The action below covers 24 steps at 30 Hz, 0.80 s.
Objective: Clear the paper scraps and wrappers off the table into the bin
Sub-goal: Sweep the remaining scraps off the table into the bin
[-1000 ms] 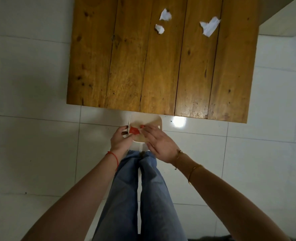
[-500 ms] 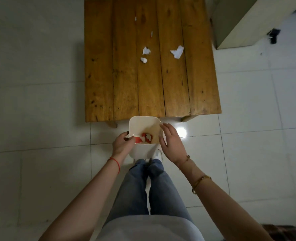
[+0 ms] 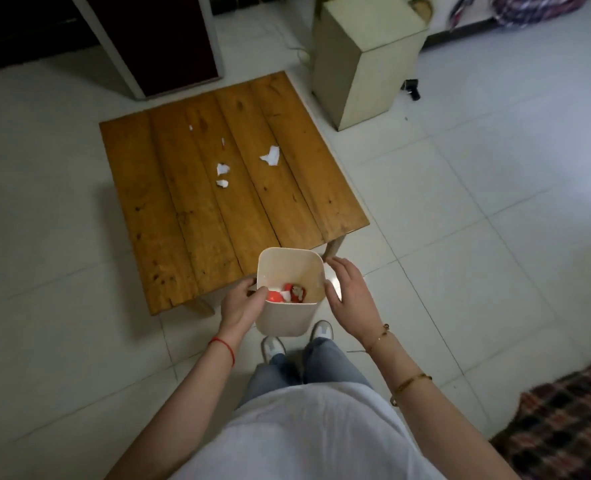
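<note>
A low wooden table (image 3: 183, 216) carries several white paper scraps: a larger one (image 3: 270, 155), two small ones (image 3: 222, 168) (image 3: 222, 183) and tiny bits farther back (image 3: 190, 127). A cream bin (image 3: 287, 320) stands on the floor at the table's near edge, with red wrappers and white paper (image 3: 287, 294) inside. My left hand (image 3: 240, 303) grips the bin's left rim, thumb over the edge. My right hand (image 3: 347, 292) hovers just right of the bin, fingers spread, holding nothing.
A beige box-shaped stand (image 3: 367, 57) sits beyond the table's right corner. A dark panel (image 3: 169, 39) leans behind the table. A plaid cloth (image 3: 561, 420) lies at the lower right. My feet (image 3: 297, 339) are just behind the bin on the white tile floor.
The view has pulled back and up, so the table looks smaller and more of the room shows. My right hand has drawn away from the bin's rim; the wrappers lie inside.
</note>
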Available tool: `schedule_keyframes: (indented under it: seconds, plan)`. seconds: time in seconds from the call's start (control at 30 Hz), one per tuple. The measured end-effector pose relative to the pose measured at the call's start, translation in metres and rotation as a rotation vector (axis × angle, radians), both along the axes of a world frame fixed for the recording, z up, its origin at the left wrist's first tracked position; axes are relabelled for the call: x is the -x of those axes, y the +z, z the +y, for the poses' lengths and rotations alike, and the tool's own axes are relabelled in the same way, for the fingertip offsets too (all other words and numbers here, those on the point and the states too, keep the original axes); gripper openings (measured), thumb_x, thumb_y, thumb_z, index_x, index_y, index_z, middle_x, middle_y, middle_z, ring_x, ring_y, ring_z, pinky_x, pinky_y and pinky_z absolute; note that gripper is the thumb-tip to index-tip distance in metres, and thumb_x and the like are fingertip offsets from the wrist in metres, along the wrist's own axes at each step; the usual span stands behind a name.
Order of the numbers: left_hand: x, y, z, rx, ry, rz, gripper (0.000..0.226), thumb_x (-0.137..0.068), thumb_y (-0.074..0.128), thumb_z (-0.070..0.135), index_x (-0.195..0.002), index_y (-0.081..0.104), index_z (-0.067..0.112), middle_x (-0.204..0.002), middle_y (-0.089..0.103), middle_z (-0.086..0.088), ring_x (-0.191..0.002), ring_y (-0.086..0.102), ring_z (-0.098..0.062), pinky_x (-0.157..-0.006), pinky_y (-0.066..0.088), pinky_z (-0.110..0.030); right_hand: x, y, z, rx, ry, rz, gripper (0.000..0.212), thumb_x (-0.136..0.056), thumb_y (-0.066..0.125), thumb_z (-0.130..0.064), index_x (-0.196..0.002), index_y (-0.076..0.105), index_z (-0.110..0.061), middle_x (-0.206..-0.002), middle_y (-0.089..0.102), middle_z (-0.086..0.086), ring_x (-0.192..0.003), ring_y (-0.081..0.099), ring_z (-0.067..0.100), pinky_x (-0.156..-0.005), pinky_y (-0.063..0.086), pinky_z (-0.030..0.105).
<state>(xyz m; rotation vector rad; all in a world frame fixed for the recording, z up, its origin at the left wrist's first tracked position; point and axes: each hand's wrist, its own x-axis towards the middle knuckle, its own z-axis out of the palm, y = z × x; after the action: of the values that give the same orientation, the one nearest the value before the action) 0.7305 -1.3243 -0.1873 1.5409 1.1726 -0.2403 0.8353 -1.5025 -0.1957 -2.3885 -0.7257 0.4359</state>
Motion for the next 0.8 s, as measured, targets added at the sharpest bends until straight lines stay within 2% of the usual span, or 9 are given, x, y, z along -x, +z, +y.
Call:
schedule_keyframes:
  seconds: [0.07, 0.13, 0.2, 0.33, 0.43, 0.57, 0.67, 0.8]
  plan:
    - [-0.009, 0.007, -0.006, -0.003, -0.049, -0.004, 0.036, -0.078, 0.055, 0.029, -0.112, 0.066, 0.025, -0.107, 0.07, -0.002, -0.097, 0.064, -0.021, -0.081, 0.053, -0.034, -0.002, 0.009, -0.013, 0.021, -0.076, 0.005, 0.041, -0.099, 0.045, -0.027, -0.139, 0.044, -0.016, -0.143, 0.045, 0.005, -0.132, 0.04, 0.018, -0.108, 0.024, 0.023]
    - [-0.021, 0.01, -0.012, 0.006, -0.089, -0.004, 0.043, -0.079, 0.055, 0.03, -0.12, 0.063, 0.02, -0.111, 0.069, -0.002, -0.1, 0.063, -0.022, -0.085, 0.053, -0.036, -0.006, 0.015, -0.027, 0.031, -0.138, 0.011, 0.042, -0.098, 0.046, -0.026, -0.139, 0.044, -0.015, -0.144, 0.044, 0.006, -0.133, 0.039, 0.019, -0.108, 0.023, 0.021]
    - [-0.036, 0.013, -0.019, 0.019, -0.125, 0.0, 0.046, -0.082, 0.056, 0.026, -0.127, 0.059, 0.017, -0.11, 0.067, -0.002, -0.101, 0.062, -0.022, -0.082, 0.051, -0.033, -0.011, 0.016, -0.042, 0.048, -0.201, 0.013, 0.044, -0.098, 0.045, -0.027, -0.141, 0.042, -0.014, -0.146, 0.042, 0.006, -0.135, 0.037, 0.019, -0.111, 0.024, 0.025]
    - [-0.072, 0.016, -0.033, 0.036, -0.171, -0.012, 0.044, -0.083, 0.057, 0.019, -0.126, 0.059, 0.013, -0.09, 0.065, 0.005, -0.087, 0.063, -0.016, -0.073, 0.052, -0.03, -0.025, 0.013, -0.073, 0.051, -0.346, 0.04, 0.045, -0.099, 0.043, -0.03, -0.142, 0.041, -0.018, -0.147, 0.041, 0.001, -0.135, 0.036, 0.016, -0.111, 0.026, 0.027]
    - [-0.111, 0.02, -0.048, 0.005, -0.245, -0.005, 0.046, -0.083, 0.057, 0.021, -0.127, 0.058, 0.012, -0.099, 0.065, -0.001, -0.093, 0.063, -0.019, -0.072, 0.051, -0.029, -0.043, 0.013, -0.101, -0.001, -0.423, 0.055, 0.043, -0.098, 0.046, -0.024, -0.14, 0.044, -0.015, -0.144, 0.045, 0.003, -0.133, 0.038, 0.016, -0.11, 0.026, 0.024]
    - [-0.175, 0.019, -0.077, -0.004, -0.288, -0.018, 0.053, -0.082, 0.06, 0.028, -0.132, 0.056, 0.013, -0.114, 0.066, -0.005, -0.102, 0.063, -0.021, -0.091, 0.054, -0.039, -0.095, 0.017, -0.147, -0.004, -0.489, 0.072, 0.043, -0.098, 0.047, -0.024, -0.14, 0.043, -0.016, -0.143, 0.046, 0.001, -0.132, 0.039, 0.013, -0.106, 0.021, 0.016]
    - [-0.227, 0.018, -0.108, 0.0, -0.3, -0.036, 0.051, -0.083, 0.061, 0.03, -0.132, 0.056, 0.015, -0.122, 0.064, -0.006, -0.105, 0.06, -0.022, -0.093, 0.053, -0.04, -0.153, 0.028, -0.188, 0.002, -0.49, 0.052, 0.043, -0.098, 0.047, -0.026, -0.14, 0.043, -0.017, -0.142, 0.048, 0.0, -0.131, 0.041, 0.013, -0.105, 0.024, 0.017]
    - [-0.298, 0.019, -0.149, 0.064, -0.252, -0.072, 0.053, -0.081, 0.06, 0.024, -0.132, 0.055, 0.013, -0.121, 0.064, -0.008, -0.104, 0.063, -0.023, -0.092, 0.055, -0.042, -0.233, 0.048, -0.241, 0.052, -0.459, -0.016, 0.041, -0.098, 0.046, -0.025, -0.138, 0.046, -0.015, -0.138, 0.051, 0.002, -0.129, 0.044, 0.017, -0.104, 0.024, 0.017]
